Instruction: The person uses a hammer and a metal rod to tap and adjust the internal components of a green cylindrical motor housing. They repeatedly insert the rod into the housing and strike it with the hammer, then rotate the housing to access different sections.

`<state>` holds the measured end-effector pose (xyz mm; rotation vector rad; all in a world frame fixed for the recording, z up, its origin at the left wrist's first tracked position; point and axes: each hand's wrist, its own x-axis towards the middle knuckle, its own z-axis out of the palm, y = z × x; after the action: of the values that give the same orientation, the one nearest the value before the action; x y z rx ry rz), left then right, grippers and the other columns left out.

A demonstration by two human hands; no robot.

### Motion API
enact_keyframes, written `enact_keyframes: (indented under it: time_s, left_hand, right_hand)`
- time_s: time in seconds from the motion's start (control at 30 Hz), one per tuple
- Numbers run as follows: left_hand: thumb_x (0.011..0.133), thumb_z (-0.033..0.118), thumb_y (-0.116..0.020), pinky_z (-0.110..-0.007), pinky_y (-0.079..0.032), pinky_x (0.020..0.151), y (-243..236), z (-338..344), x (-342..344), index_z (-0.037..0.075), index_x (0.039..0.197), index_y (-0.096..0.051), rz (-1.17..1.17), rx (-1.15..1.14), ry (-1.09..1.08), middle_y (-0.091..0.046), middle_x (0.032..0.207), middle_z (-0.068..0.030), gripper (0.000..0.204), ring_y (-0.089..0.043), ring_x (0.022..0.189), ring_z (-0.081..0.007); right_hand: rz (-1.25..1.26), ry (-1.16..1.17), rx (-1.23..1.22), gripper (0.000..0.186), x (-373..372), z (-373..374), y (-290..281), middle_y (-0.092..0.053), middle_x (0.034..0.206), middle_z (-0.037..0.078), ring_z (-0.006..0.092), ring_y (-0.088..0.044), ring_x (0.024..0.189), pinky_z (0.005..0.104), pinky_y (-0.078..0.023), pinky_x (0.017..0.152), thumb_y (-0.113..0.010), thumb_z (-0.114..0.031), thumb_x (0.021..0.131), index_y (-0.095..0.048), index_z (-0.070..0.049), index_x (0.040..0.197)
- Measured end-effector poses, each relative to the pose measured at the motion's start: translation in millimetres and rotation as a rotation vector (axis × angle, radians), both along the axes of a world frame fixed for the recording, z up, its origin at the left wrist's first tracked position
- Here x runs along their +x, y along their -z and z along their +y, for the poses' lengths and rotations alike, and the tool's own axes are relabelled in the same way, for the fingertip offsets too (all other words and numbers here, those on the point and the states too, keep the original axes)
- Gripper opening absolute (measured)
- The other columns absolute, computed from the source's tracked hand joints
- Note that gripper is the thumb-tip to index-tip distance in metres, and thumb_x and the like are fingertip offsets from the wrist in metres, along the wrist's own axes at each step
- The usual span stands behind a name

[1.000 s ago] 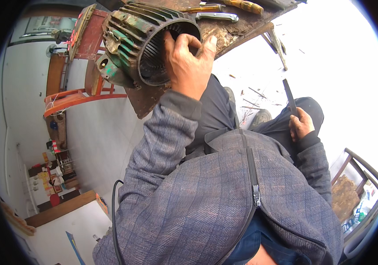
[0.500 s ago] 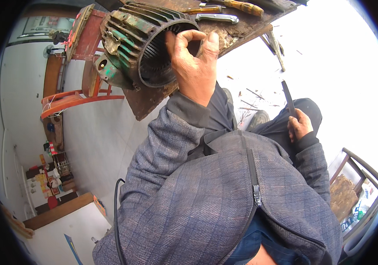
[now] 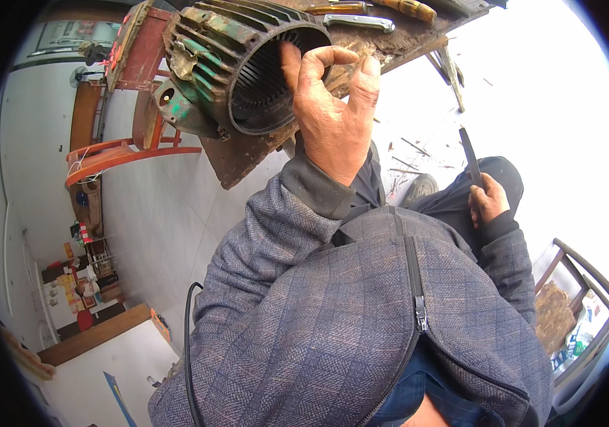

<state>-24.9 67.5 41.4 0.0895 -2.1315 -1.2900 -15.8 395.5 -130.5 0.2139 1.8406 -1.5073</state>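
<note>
A motor housing [image 3: 208,50] with worn green paint and outer fins lies on its side on the wooden bench. Its round opening faces my side, and slotted ribs line the dark bore [image 3: 258,89]. At the right rim of that opening is my left hand [image 3: 336,117], holding nothing. One finger reaches into the bore, while the bent index finger and the thumb stand apart. Over my right thigh, my right hand [image 3: 488,199] is closed around a flat dark strip [image 3: 469,153] that points upward. Whether the strip is a blade or a file, I cannot tell.
On the bench [image 3: 237,160] behind the opening lie a grey-handled knife [image 3: 358,23] and a wooden-handled tool [image 3: 410,8]. A red-orange wooden chair [image 3: 130,155] stands at the left. Scraps [image 3: 410,160] litter the floor near my shoe. A framed seat [image 3: 557,313] is at lower right.
My left hand has shifted to the right, its finger now nearer the rim of the bore. The view has moved slightly. My right hand still grips the dark strip.
</note>
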Motion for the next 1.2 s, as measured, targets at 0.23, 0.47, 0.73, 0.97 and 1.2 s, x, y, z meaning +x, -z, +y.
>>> enact_keyframes:
  time_s: [0.23,0.47,0.73,0.97,1.2]
  left_hand:
    - [0.097,0.022,-0.076,-0.044,-0.032,0.121,-3,3,27,-0.004,0.128,-0.057,-0.013,-0.161,0.07,-0.043,0.15,-0.0263,0.044,-0.041,0.143,-0.0335]
    - [0.094,0.023,-0.068,-0.054,-0.032,0.126,-64,-69,83,0.004,0.142,-0.053,0.404,-0.862,-0.03,-0.031,0.167,-0.0309,0.054,-0.03,0.158,-0.0428]
    - [0.098,0.05,-0.07,-0.048,-0.027,0.127,-39,-167,74,-0.001,0.162,-0.027,0.108,-0.172,-0.321,-0.036,0.161,-0.0229,0.093,-0.033,0.153,-0.0345]
    - [0.091,0.062,-0.073,-0.042,-0.039,0.118,-30,-203,56,-0.003,0.158,-0.041,0.185,-0.211,-0.317,-0.05,0.151,-0.0169,0.099,-0.05,0.138,-0.0279]
    - [0.092,0.058,-0.073,-0.04,-0.043,0.116,-71,-242,17,-0.005,0.155,-0.048,0.126,-0.201,0.03,-0.057,0.147,-0.0178,0.093,-0.055,0.135,-0.0259]
  right_hand:
    - [0.004,0.006,-0.008,0.034,0,1,1,-0.059,0.072,0.004,0.0111,-0.05,0.042,0.0281,-0.041,0.038,-0.053,-0.011,0.106,-0.057,0.0,0.138]
    - [-0.028,0.003,-0.04,0.036,-2,1,2,-0.058,0.073,0.003,0.0108,-0.049,0.043,0.0275,-0.041,0.037,-0.05,-0.013,0.108,-0.055,-0.002,0.141]
    - [-0.031,0.047,0.023,0.046,-1,-5,2,-0.057,0.07,0.0,0.0098,-0.051,0.044,0.0271,-0.045,0.037,-0.049,-0.023,0.113,-0.047,-0.013,0.158]
    - [-0.005,0.035,0.146,0.044,4,-7,5,-0.058,0.069,0.002,0.0113,-0.051,0.043,0.0281,-0.044,0.037,-0.051,-0.022,0.113,-0.048,-0.01,0.155]
    - [0.072,0.007,0.172,0.038,2,-11,3,-0.059,0.069,0.004,0.013,-0.052,0.042,0.0294,-0.044,0.037,-0.052,-0.018,0.11,-0.053,-0.006,0.145]
